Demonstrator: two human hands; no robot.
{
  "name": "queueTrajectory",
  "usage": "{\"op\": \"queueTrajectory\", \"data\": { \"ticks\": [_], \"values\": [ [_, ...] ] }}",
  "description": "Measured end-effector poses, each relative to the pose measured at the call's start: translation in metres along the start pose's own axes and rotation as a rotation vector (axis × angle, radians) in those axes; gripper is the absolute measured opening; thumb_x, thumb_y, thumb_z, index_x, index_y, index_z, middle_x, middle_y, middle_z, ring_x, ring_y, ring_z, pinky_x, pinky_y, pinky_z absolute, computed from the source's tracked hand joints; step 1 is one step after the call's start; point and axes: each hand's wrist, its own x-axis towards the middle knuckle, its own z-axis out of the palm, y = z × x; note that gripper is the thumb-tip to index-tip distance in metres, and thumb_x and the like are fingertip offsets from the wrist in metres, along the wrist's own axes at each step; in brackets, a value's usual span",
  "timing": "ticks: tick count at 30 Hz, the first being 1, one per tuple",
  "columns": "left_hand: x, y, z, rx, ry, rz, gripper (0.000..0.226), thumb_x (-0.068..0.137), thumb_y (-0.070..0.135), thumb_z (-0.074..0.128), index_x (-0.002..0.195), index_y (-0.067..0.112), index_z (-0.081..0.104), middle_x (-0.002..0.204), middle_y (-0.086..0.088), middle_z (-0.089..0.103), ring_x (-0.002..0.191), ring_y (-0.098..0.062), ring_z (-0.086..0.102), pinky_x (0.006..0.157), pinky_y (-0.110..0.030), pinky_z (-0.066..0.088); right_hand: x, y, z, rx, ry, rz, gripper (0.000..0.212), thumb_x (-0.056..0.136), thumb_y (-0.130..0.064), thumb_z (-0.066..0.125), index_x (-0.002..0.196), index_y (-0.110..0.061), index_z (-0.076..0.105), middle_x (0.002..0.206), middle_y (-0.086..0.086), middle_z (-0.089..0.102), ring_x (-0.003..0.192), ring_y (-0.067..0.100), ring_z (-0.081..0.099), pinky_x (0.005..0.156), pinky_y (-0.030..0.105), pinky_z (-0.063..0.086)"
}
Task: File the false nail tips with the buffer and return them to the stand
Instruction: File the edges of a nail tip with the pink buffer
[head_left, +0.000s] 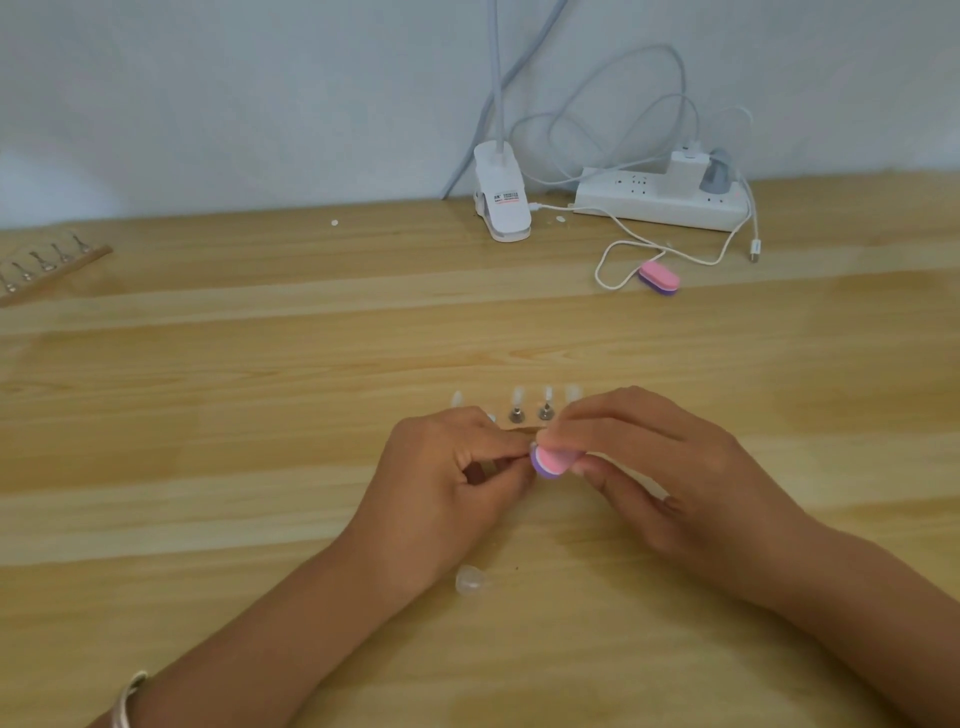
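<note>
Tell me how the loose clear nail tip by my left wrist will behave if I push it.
The loose nail tip looks like thin, clear plastic, so it is probably very light and would skid rather than resist. Its curved shell shape suggests it may rock or flip when nudged. The wooden table looks smooth, so it could slide away easily.

Stand (522, 429) mostly hidden behind left hand (447, 467); far rack (52, 273) cropped at edge.
</note>
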Motion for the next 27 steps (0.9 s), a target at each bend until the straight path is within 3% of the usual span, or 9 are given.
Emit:
{"op": "queueTrajectory", "data": {
  "ticks": [6,16,21,27],
  "values": [
    [0.0001,-0.0031,-0.0006,-0.161,0.003,-0.113,0.023,0.077,0.004,0.078,0.081,0.026,0.080,0.063,0.005,0.066,0.035,-0.005,0.051,0.043,-0.013,0.037,-0.0009,0.0009,0.0033,-0.019,0.010,0.003,0.025,0.089,0.007,0.064,0.110,-0.001,0.073,0.110,0.006,0.069,0.098,0.020,0.065,0.088,0.024,0.051],
    [0.0006,-0.0016,-0.0007,-0.149,-0.003,-0.136,0.009,0.073,0.008,0.082,0.069,0.015,0.077,0.061,0.002,0.066,0.036,-0.008,0.056,0.043,-0.015,0.040,-0.0032,0.0002,0.0073,-0.052,-0.009,-0.051,0.024,0.096,0.004,0.056,0.110,-0.003,0.074,0.113,0.007,0.069,0.099,0.019,0.065,0.088,0.022,0.049],
    [-0.0001,-0.0023,-0.0001,-0.161,0.004,-0.164,0.017,0.074,0.003,0.079,0.065,0.016,0.073,0.060,0.002,0.065,0.037,-0.010,0.058,0.043,-0.014,0.041,-0.0017,0.0066,0.0029,-0.063,0.002,-0.033,0.023,0.091,0.005,0.062,0.110,-0.003,0.074,0.111,0.007,0.069,0.098,0.022,0.067,0.084,0.031,0.053],
    [0.0009,-0.0017,-0.0005,-0.193,0.012,-0.131,0.012,0.072,0.018,0.082,0.066,0.018,0.072,0.061,0.002,0.064,0.038,-0.011,0.058,0.043,-0.015,0.041,-0.0016,0.0023,0.0048,-0.042,-0.023,-0.089,0.024,0.091,0.004,0.064,0.110,-0.005,0.074,0.114,0.005,0.068,0.103,0.017,0.065,0.087,0.026,0.052]
  ]
}}
